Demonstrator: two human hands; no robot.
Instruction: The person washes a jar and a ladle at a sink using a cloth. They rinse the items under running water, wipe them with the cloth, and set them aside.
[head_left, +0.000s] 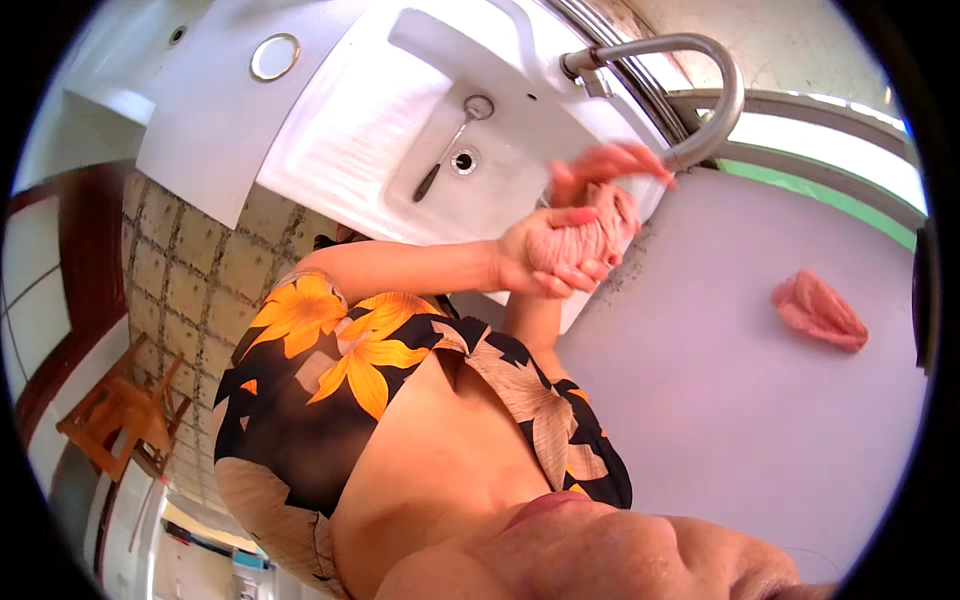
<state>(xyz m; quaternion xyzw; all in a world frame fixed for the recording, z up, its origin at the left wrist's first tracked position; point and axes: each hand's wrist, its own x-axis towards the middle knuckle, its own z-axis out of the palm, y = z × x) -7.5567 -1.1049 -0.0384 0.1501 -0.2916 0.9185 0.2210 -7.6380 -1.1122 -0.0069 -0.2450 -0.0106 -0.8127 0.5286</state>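
My left hand is closed around a crumpled, pale pink cloth-like bundle, fingers curled below it and thumb on top. Above it, my right hand is smeared by motion, with fingers stretched toward the right, close over the bundle's upper end. Whether that hand touches the bundle cannot be made out. Both hands are over the sink's right edge, beside the grey counter. A second crumpled pink piece, also cloth-like, lies on that counter, apart from my hands.
The white sink holds a dark-handled utensil with a round head beside its drain. A curved metal faucet arches past the sink's far right corner. A round lid-like disc sits on the left worktop. A wooden stool stands on the tiled floor.
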